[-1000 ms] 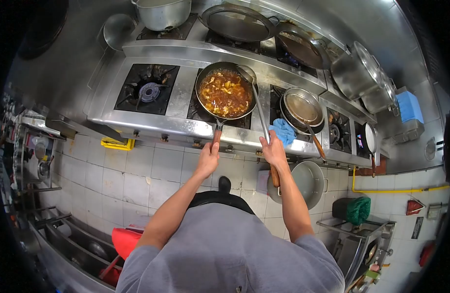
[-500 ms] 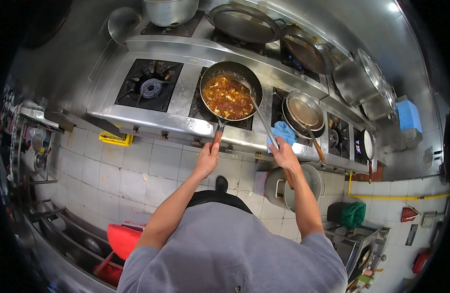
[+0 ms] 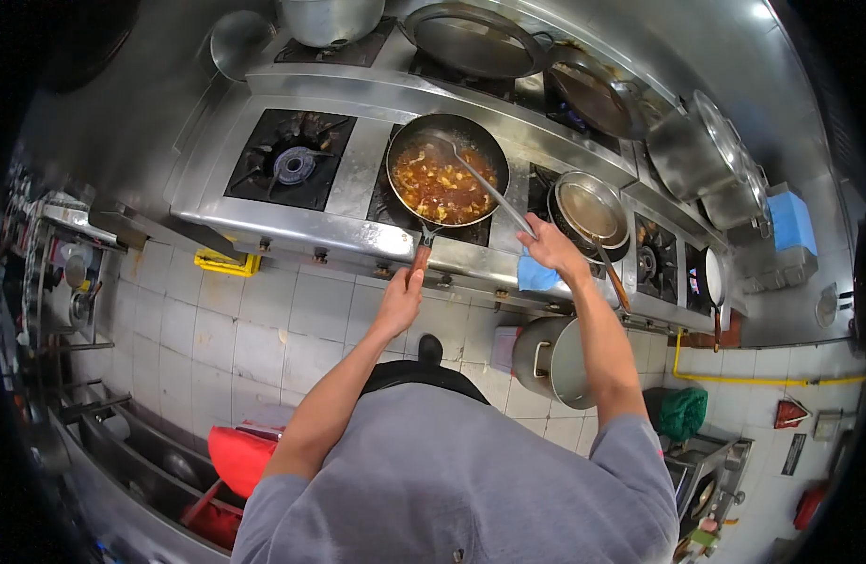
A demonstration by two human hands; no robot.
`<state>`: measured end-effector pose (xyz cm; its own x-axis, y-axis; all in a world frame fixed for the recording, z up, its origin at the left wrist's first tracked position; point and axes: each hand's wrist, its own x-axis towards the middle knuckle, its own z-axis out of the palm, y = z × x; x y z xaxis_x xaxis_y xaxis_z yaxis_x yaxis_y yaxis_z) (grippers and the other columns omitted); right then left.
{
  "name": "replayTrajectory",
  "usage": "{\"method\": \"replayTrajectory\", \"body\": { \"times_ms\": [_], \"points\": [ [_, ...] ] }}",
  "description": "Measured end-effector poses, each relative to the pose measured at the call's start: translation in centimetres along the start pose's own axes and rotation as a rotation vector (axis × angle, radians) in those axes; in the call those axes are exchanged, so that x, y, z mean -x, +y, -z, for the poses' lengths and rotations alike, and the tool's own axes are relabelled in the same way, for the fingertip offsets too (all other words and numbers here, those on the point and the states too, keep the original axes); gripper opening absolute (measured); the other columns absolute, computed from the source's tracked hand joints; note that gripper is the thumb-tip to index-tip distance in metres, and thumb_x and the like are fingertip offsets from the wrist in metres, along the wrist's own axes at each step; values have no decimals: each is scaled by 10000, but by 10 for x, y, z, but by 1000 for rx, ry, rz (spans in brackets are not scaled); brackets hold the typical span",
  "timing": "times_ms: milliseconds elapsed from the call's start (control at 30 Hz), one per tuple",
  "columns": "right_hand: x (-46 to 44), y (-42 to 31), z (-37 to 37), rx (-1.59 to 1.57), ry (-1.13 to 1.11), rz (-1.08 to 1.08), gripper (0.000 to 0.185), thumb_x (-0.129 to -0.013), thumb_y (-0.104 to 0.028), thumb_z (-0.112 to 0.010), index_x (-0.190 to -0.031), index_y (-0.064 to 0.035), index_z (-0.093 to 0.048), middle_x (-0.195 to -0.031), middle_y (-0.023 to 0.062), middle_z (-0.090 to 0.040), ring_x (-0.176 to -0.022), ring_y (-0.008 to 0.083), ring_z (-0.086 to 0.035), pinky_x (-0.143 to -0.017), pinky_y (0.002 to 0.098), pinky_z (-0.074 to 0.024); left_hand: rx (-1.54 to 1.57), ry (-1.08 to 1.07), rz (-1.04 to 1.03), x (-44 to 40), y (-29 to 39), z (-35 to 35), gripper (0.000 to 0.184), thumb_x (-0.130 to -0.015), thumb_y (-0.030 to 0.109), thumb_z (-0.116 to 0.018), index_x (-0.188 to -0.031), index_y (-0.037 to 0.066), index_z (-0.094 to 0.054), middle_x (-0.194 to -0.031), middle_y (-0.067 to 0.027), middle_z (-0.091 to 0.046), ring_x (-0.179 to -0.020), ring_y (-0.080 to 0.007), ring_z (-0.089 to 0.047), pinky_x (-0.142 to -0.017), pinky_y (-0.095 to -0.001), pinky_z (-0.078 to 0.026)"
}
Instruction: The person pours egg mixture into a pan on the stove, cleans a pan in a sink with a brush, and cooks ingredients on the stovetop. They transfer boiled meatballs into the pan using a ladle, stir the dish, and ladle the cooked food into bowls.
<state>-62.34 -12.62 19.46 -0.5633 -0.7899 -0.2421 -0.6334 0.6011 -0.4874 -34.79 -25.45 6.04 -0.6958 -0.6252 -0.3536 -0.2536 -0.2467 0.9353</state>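
Note:
A dark frying pan point(image 3: 497, 155) stands on a burner of the steel stove, holding a reddish-brown sauce with pale and yellow pieces point(image 3: 442, 188). My left hand point(image 3: 402, 299) is closed around its wooden handle point(image 3: 421, 258). My right hand point(image 3: 552, 246) grips the long metal ladle point(image 3: 494, 195), which slants up and left; its bowl lies in the sauce near the pan's far side and is mostly hidden. A blue cloth point(image 3: 536, 274) is on the stove's front edge, just below my right hand.
Right of the pan, a strainer point(image 3: 588, 209) rests over another pan. An open burner point(image 3: 294, 164) is on the left. Large pots point(image 3: 692, 155) and dark pans point(image 3: 472, 42) stand on the rear shelf. A big pot point(image 3: 536, 362) is below the stove front, near my right forearm.
My right hand has risen, and the ladle's bowl has gone from the pan's right rim into the sauce and across toward the far middle. My left hand keeps its grip on the handle.

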Motion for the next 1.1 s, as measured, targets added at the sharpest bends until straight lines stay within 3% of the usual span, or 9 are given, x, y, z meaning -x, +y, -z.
{"method": "replayTrajectory", "body": {
  "times_ms": [200,433,533,800,867,933,1000,1067,1100],
  "points": [
    [22,-44,56,343,-108,150,306,-911,-243,-569,-1088,-1,-508,-863,295,-618,-914,479,-583,-769,528,-429,-16,0,31,3,18,6,354,-1008,391,-459,-1062,45,-513,-663,9,-473,-450,-74,-409,-391,-255,-331],
    [13,0,47,177,102,64,307,-898,-241,-594,-1056,12,-523,-882,288,-624,-889,474,-583,-767,496,-434,50,5,68,6,19,4,355,-1005,390,-465,-1058,42,-511,-663,4,-476,-455,-78,-415,-392,-258,-338],
    [0,36,18,-25,33,25,325,-893,-236,-603,-1076,21,-526,-892,280,-628,-887,469,-581,-776,483,-432,51,-1,58,4,17,1,347,-1004,386,-471,-1045,44,-510,-659,3,-472,-455,-78,-412,-393,-256,-336],
    [24,8,31,211,155,126,286,-892,-183,-577,-1064,31,-496,-802,310,-606,-845,498,-581,-734,532,-429,13,-10,34,2,14,0,334,-1003,376,-478,-1020,44,-507,-652,3,-471,-454,-73,-401,-395,-257,-332],
    [20,23,26,267,168,133,295,-911,-224,-563,-1068,8,-469,-828,317,-600,-856,513,-563,-741,561,-421,-33,21,-4,3,18,0,400,-998,393,-475,-966,-1,-535,-665,-44,-540,-560,-140,-524,-516,-321,-430],
    [20,35,20,324,118,119,291,-907,-193,-548,-1062,36,-455,-742,311,-603,-815,524,-575,-734,560,-438,-13,6,42,7,29,1,400,-998,394,-474,-973,0,-535,-669,-45,-541,-566,-141,-522,-521,-321,-428],
    [36,40,7,294,48,33,309,-922,-220,-534,-1061,39,-439,-803,348,-595,-796,538,-571,-721,561,-459,18,-3,94,9,32,-1,400,-998,395,-473,-979,0,-534,-673,-45,-543,-572,-142,-521,-525,-321,-427],
    [61,34,-7,58,-37,-92,278,-965,-273,-516,-1090,-31,-459,-656,148,-536,-516,304,-539,-479,424,-427,44,8,66,6,26,-5,407,-996,401,-470,-987,-1,-532,-676,-46,-544,-567,-143,-519,-520,-320,-424],
    [72,20,-12,63,-41,-92,278,-965,-273,-516,-1090,-31,-459,-656,148,-536,-516,304,-539,-479,424,-427,50,10,69,3,22,-7,407,-996,401,-470,-987,-1,-532,-676,-46,-544,-567,-143,-519,-520,-320,-424]
  ]
}}
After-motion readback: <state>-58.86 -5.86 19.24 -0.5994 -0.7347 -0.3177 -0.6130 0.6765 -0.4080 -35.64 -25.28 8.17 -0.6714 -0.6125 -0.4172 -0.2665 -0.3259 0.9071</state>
